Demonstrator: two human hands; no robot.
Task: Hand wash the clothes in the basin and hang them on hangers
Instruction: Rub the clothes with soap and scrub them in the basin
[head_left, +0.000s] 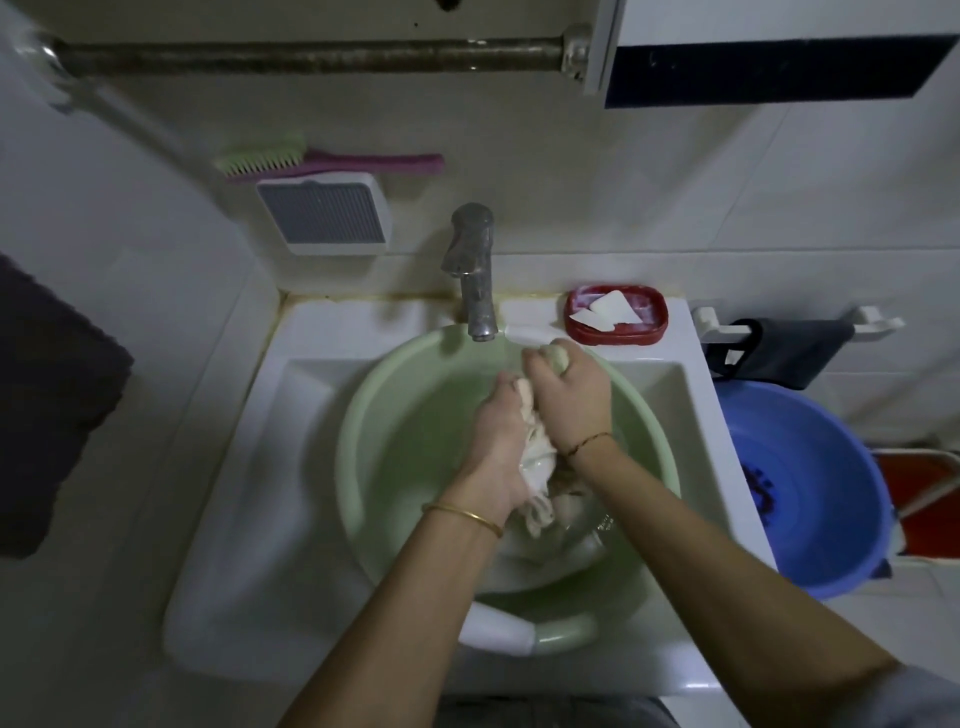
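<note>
While both fists are clenching the cloth (535, 457), the left hand (501, 431) and right hand (571, 395) are rubbing its bunched folds together above the basin (395, 415); shifting the grip along the fabric, with its tail trailing in the water, should clean it evenly.

Your basin (395, 415) sits in the sink (249, 493), directly below the tap (472, 270). The soap dish (615, 314) rests on the sink's back ledge, right of the tap. The brush (322, 161) hangs on the wall behind, above a vent (324, 213). A second basin (810, 488) stands right of the sink.
</note>
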